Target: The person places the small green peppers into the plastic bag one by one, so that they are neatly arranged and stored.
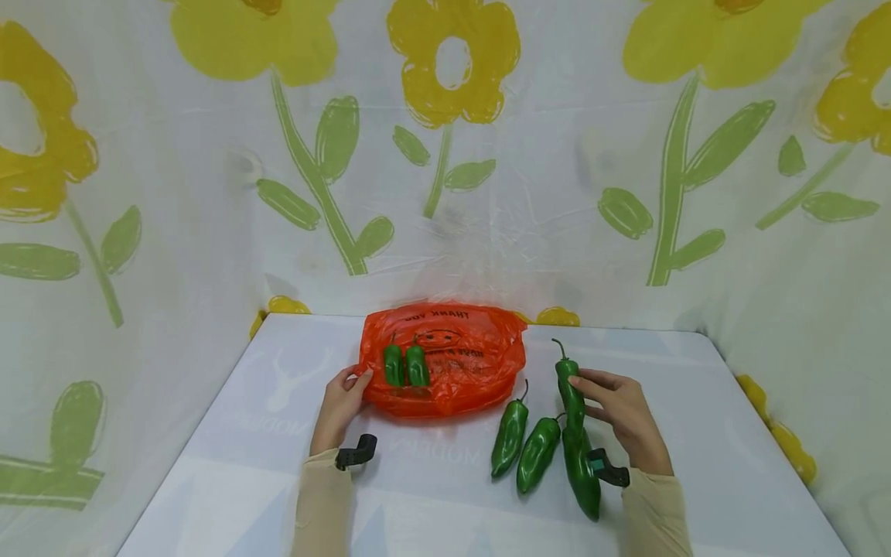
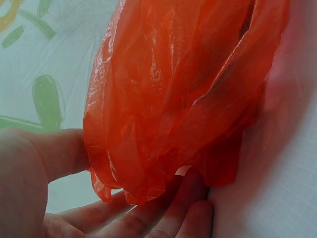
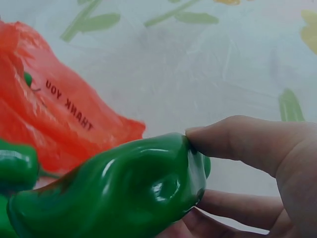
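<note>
A red plastic bag (image 1: 480,333) lies on the table with its mouth spread, and two green peppers (image 1: 418,367) show inside its left part. My left hand (image 1: 346,402) pinches the bag's left edge between thumb and fingers. To the right, my right hand (image 1: 619,410) holds a glossy green pepper (image 3: 114,183) by thumb and fingertips. In the head view, this pepper overlaps a green length of pepper (image 1: 582,483) nearer me. Two more green peppers lie between the bag and my right hand: one (image 1: 510,439) by the bag, another (image 1: 538,456) beside it.
The white table (image 1: 244,464) bears faint printed shapes. Close behind its far edge hangs a white sheet (image 1: 529,232) with yellow flowers, which continues along both sides. Each wrist wears a small black camera mount (image 1: 358,451).
</note>
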Demonstrator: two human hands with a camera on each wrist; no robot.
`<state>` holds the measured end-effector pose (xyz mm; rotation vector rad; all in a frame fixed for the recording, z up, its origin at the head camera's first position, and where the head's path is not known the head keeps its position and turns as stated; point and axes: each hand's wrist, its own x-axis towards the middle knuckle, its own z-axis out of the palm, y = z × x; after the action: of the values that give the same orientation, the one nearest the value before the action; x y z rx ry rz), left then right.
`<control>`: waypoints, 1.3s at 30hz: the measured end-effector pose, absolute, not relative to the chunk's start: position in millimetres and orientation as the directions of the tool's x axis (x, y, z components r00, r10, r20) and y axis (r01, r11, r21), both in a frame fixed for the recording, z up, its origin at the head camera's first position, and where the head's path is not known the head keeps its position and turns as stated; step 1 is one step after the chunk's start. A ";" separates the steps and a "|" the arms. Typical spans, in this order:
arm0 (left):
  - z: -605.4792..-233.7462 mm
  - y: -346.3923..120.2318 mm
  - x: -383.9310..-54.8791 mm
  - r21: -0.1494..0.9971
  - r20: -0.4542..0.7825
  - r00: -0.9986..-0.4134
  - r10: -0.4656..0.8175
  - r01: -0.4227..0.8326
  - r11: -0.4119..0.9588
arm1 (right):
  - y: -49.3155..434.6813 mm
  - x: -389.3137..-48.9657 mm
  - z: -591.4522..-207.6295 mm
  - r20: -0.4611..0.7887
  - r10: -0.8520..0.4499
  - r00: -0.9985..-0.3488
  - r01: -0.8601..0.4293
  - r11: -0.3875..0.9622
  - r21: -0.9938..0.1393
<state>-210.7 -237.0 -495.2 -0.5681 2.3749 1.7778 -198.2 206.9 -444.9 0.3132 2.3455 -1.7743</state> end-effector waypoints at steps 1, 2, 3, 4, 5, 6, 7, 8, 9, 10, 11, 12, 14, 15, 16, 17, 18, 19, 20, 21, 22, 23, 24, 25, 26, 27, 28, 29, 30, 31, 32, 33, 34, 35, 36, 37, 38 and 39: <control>-495.3 -237.1 -210.9 0.900 -0.317 -0.922 -0.223 -0.367 0.237 | 204.4 -199.7 -443.5 -0.272 0.059 -0.960 0.278 0.263 -0.924; -495.3 -237.2 -210.9 0.900 -0.318 -0.922 -0.220 -0.366 0.235 | 202.1 -201.2 -442.3 -0.274 0.061 -0.960 0.281 0.264 -0.923; -495.3 -237.3 -210.9 0.901 -0.319 -0.923 -0.217 -0.366 0.234 | 199.9 -202.7 -441.2 -0.278 0.064 -0.959 0.285 0.266 -0.921; -495.9 -237.6 -211.1 0.901 -0.319 -0.923 -0.214 -0.365 0.233 | 197.9 -204.1 -440.0 -0.281 0.065 -0.958 0.288 0.269 -0.919; -495.7 -237.5 -210.9 0.902 -0.320 -0.923 -0.212 -0.365 0.231 | 196.2 -205.6 -439.1 -0.283 0.066 -0.957 0.290 0.269 -0.918; -495.4 -237.5 -210.6 0.901 -0.322 -0.923 -0.212 -0.367 0.231 | 194.6 -207.0 -438.4 -0.283 0.066 -0.957 0.291 0.271 -0.918; -495.4 -237.6 -210.5 0.900 -0.322 -0.923 -0.212 -0.368 0.232 | 193.1 -208.5 -437.9 -0.283 0.065 -0.957 0.290 0.269 -0.918; -495.2 -237.7 -210.3 0.900 -0.324 -0.922 -0.213 -0.369 0.233 | 191.7 -209.8 -437.4 -0.284 0.063 -0.957 0.290 0.268 -0.919; -495.1 -237.9 -210.4 0.898 -0.324 -0.921 -0.216 -0.371 0.235 | 190.4 -210.7 -436.9 -0.282 0.058 -0.958 0.287 0.266 -0.920; -494.8 -237.9 -210.5 0.898 -0.324 -0.921 -0.218 -0.371 0.236 | 189.2 -211.7 -436.6 -0.278 0.052 -0.959 0.282 0.261 -0.923; -494.1 -237.8 -210.3 0.898 -0.324 -0.920 -0.220 -0.372 0.237 | 188.1 -212.5 -436.4 -0.274 0.048 -0.961 0.277 0.256 -0.926; -494.0 -237.8 -210.8 0.897 -0.324 -0.920 -0.222 -0.373 0.238 | 187.0 -213.2 -436.3 -0.270 0.044 -0.962 0.273 0.252 -0.929; -493.8 -237.9 -211.6 0.898 -0.320 -0.922 -0.218 -0.368 0.239 | 184.8 -214.2 -435.5 -0.263 0.033 -0.964 0.263 0.248 -0.932; -493.8 -237.9 -211.9 0.899 -0.319 -0.923 -0.217 -0.367 0.238 | 183.6 -214.7 -435.1 -0.262 0.031 -0.965 0.261 0.247 -0.933; -493.9 -237.9 -212.1 0.900 -0.319 -0.923 -0.215 -0.366 0.237 | 182.5 -215.5 -434.9 -0.262 0.031 -0.964 0.262 0.247 -0.933; -494.0 -238.0 -212.3 0.900 -0.320 -0.923 -0.213 -0.367 0.236 | 181.0 -216.2 -434.3 -0.264 0.032 -0.964 0.264 0.246 -0.933; -494.4 -238.3 -212.4 0.900 -0.321 -0.923 -0.212 -0.367 0.234 | 179.5 -217.0 -433.6 -0.263 0.028 -0.964 0.262 0.248 -0.933; -494.6 -238.5 -212.4 0.901 -0.321 -0.924 -0.210 -0.366 0.233 | 177.8 -218.0 -433.0 -0.265 0.027 -0.964 0.263 0.246 -0.933; -494.7 -238.6 -212.3 0.902 -0.322 -0.923 -0.209 -0.366 0.228 | 176.2 -219.1 -432.5 -0.264 0.025 -0.964 0.262 0.247 -0.933; -494.9 -238.8 -212.2 0.900 -0.326 -0.922 -0.211 -0.370 0.229 | 174.3 -220.1 -432.0 -0.263 0.025 -0.965 0.261 0.249 -0.933; -495.0 -238.9 -212.3 0.900 -0.326 -0.922 -0.211 -0.371 0.229 | 172.6 -221.2 -431.4 -0.259 0.022 -0.966 0.256 0.251 -0.934; -495.0 -238.9 -212.2 0.900 -0.326 -0.922 -0.210 -0.370 0.229 | 170.8 -222.0 -430.6 -0.254 0.021 -0.967 0.251 0.249 -0.935; -494.9 -238.8 -212.1 0.900 -0.325 -0.922 -0.210 -0.369 0.231 | 169.4 -223.1 -430.1 -0.248 0.018 -0.969 0.245 0.250 -0.937; -494.9 -238.7 -212.1 0.900 -0.323 -0.923 -0.210 -0.368 0.232 | 167.7 -224.0 -429.6 -0.247 0.020 -0.969 0.244 0.248 -0.937; -494.8 -238.4 -212.0 0.900 -0.322 -0.923 -0.211 -0.367 0.234 | 166.3 -224.8 -428.8 -0.242 0.018 -0.970 0.239 0.250 -0.938; -494.6 -238.2 -212.0 0.900 -0.321 -0.923 -0.211 -0.367 0.235 | 164.8 -225.5 -428.0 -0.240 0.017 -0.971 0.237 0.249 -0.939; -494.7 -238.1 -211.9 0.901 -0.320 -0.924 -0.211 -0.365 0.235 | 163.6 -226.3 -427.2 -0.240 0.015 -0.971 0.236 0.246 -0.940; -494.6 -237.9 -211.8 0.901 -0.320 -0.924 -0.212 -0.366 0.234 | 162.2 -227.0 -426.2 -0.240 0.015 -0.971 0.236 0.247 -0.940; -494.5 -237.8 -211.7 0.900 -0.321 -0.923 -0.211 -0.367 0.235 | 160.9 -227.8 -425.2 -0.242 0.015 -0.970 0.238 0.247 -0.939; -494.6 -237.8 -211.6 0.900 -0.322 -0.923 -0.211 -0.368 0.234 | 159.4 -228.6 -424.0 -0.244 0.015 -0.970 0.240 0.245 -0.939; -494.6 -237.8 -211.4 0.899 -0.324 -0.922 -0.211 -0.369 0.235 | 157.9 -229.5 -422.7 -0.244 0.014 -0.970 0.240 0.242 -0.940; -494.6 -237.8 -211.4 0.899 -0.324 -0.922 -0.211 -0.369 0.236 | 156.5 -230.5 -421.4 -0.245 0.012 -0.970 0.241 0.238 -0.941; -494.7 -237.7 -211.2 0.898 -0.324 -0.923 -0.210 -0.369 0.238 | 155.3 -231.3 -420.4 -0.245 0.012 -0.969 0.241 0.236 -0.941; -494.7 -237.6 -211.0 0.898 -0.323 -0.923 -0.210 -0.369 0.239 | 154.0 -232.0 -419.3 -0.245 0.009 -0.969 0.240 0.237 -0.941; -494.9 -237.6 -210.9 0.899 -0.321 -0.923 -0.211 -0.367 0.240 | 152.8 -232.9 -418.2 -0.244 0.007 -0.970 0.239 0.234 -0.943; -495.1 -237.5 -210.9 0.899 -0.319 -0.924 -0.211 -0.365 0.242 | 151.6 -233.7 -417.2 -0.242 0.002 -0.970 0.236 0.233 -0.943; -495.1 -237.5 -210.7 0.899 -0.316 -0.925 -0.212 -0.363 0.243 | 150.5 -234.5 -416.2 -0.239 -0.002 -0.971 0.232 0.231 -0.945; -494.9 -237.3 -210.6 0.900 -0.313 -0.926 -0.213 -0.361 0.244 | 149.7 -235.2 -415.5 -0.237 -0.007 -0.971 0.229 0.232 -0.945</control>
<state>-210.6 -237.3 -494.9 -0.5509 2.3751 1.7739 -235.2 149.7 -415.5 0.2107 2.3080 -1.8239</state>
